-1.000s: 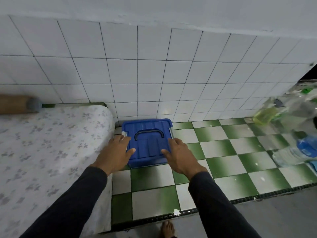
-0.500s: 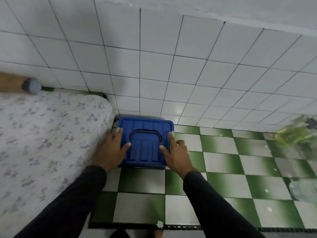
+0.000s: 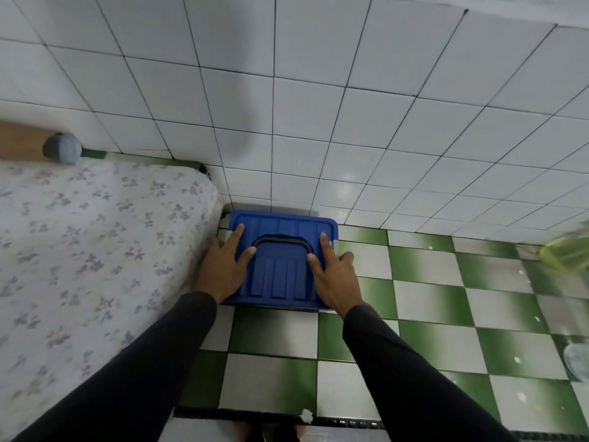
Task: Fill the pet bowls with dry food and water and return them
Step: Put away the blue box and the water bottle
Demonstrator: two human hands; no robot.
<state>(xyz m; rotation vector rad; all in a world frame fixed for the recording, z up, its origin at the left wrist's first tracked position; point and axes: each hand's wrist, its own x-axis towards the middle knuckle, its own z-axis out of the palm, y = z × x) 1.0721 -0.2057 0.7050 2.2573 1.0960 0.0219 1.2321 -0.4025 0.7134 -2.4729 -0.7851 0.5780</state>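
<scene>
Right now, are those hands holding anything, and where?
Both hands are on the blue lidded box: left hand at its left side, right hand at its right; fingers lie over the lid.

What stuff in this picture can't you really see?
- Inside of the blue box, head view: its closed lid hides the contents.
- Yellow-green thing at the right edge: blurred and cut off, cannot tell what it is.
- Pale thing low on the right edge: mostly cut off.
- Box sides under the left hand and right hand: covered by fingers, so any latches are hidden.
- Pet bowls: none in view.
</scene>
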